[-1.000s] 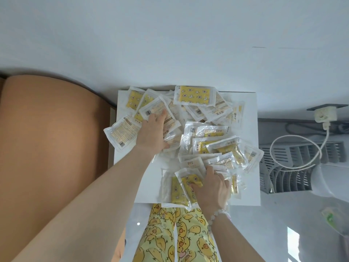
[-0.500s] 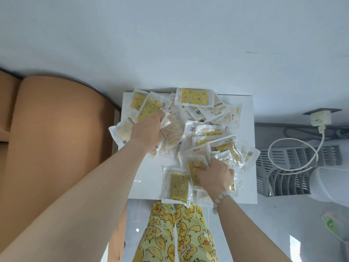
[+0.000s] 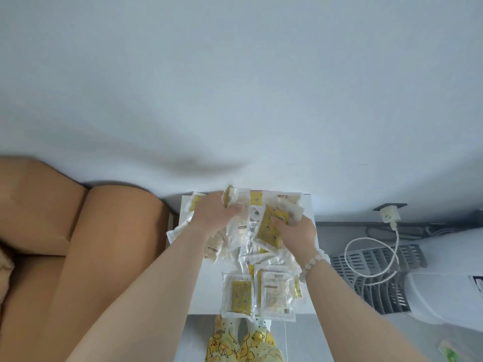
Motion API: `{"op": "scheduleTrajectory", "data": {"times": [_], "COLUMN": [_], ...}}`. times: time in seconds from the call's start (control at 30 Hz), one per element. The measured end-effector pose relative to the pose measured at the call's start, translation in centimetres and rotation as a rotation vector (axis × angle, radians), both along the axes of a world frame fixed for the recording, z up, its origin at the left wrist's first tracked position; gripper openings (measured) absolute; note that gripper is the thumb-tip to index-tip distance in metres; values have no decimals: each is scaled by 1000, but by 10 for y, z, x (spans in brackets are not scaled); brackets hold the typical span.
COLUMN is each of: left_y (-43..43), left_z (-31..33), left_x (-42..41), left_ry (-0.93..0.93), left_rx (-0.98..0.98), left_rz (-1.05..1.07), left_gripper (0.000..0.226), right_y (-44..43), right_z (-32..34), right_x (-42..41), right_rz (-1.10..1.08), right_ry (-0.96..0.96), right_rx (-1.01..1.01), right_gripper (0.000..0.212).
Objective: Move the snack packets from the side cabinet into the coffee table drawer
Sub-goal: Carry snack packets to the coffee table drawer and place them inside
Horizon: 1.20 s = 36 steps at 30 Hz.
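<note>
Head view: the snack packets [image 3: 245, 239] are lying heaped on the white top of the side cabinet [image 3: 200, 288], with several sitting loose at its near edge.

Judgement: the step in hand is gathering a bundle for carrying. The film packets look slick and are likely sliding over one another. The bundle is therefore calling for pressure from both sides and support underneath before any lift. The loose ones at the edge are calling for a second pass.

The left hand [image 3: 217, 216] is curling its fingers round a clump at the far left of the heap. The right hand [image 3: 299, 232] is gripping a yellow packet [image 3: 268, 228] with others behind it, fingers bent inward. Both forearms are reaching forward and converging across the heap. The coffee table drawer is not showing.
</note>
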<state>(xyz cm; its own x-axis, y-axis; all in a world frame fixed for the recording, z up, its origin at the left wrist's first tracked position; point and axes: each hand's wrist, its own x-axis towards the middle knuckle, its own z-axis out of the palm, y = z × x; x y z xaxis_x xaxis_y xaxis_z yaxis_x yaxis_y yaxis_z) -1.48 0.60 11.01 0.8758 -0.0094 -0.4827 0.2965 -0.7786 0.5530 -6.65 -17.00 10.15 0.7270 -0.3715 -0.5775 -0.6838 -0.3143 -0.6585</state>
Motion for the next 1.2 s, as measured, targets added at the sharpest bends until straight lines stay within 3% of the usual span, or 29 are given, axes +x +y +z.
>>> {"op": "scheduleTrajectory", "data": {"times": [0.2, 0.3, 0.43, 0.63, 0.7, 0.8, 0.97, 1.1, 1.2], "left_y": [-29, -46, -65, -87, -94, -112, -163, -211, -246], "left_z": [64, 87, 103, 120, 129, 144, 158, 168, 173], "left_x": [-3, -6, -10, -28, -39, -60, -112, -187, -250], "left_ry": [0, 0, -1, 77, 92, 115, 310, 443, 535], "left_rx": [-146, -173, -275, -468, -493, -515, -533, -514, -498], "left_rz": [172, 124, 62, -22, -81, -212, -502, -773, -965], "left_gripper": [40, 40, 39, 33, 37, 33, 42, 19, 21], "right_y": [-24, -43, -68, -85, -84, -85, -97, -97, -92], "right_z": [76, 97, 124, 141, 146, 155, 167, 174, 184], "right_x": [-2, -12, -26, -72, -95, -139, -238, -335, -407], "right_rz": [-75, -182, -258, -494, -580, -718, -982, -1229, -1381], "right_ry": [-72, -84, -96, -135, -135, -178, -211, -287, -380], "right_rx": [35, 58, 49, 52, 75, 96, 171, 191, 187], "right_gripper": [19, 34, 25, 42, 46, 29, 25, 19, 15]}}
